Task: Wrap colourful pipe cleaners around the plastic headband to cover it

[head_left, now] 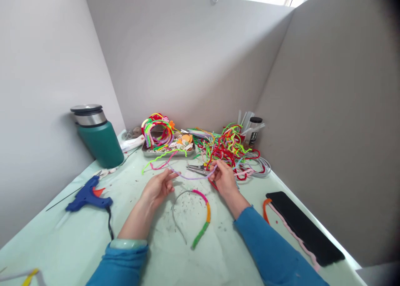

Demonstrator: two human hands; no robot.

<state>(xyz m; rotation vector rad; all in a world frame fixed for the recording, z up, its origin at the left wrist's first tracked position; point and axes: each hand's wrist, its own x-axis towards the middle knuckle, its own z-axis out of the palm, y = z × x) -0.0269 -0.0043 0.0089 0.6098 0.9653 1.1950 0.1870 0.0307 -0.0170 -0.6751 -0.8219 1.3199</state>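
Note:
A thin lilac pipe cleaner (195, 178) sags between my two hands above the table. My right hand (224, 178) pinches its right end between thumb and fingertips. My left hand (158, 188) has its fingers curled, with the pipe cleaner passing at the thumb and index fingertips; its far end sticks out beyond them. Below lies a headband (208, 213), its right side wrapped in pink, orange and green, its left side bare thin band. Scissors (198, 169) lie behind my right hand, their handles partly hidden by it.
At left are a blue glue gun (89, 196) and a green bottle (101, 142). A metal tray (165, 153) with finished headbands (158, 130) stands at the back, beside a tangled pipe cleaner pile (229, 146) and a black-lidded jar (253, 132). A black strip (304, 227) lies right.

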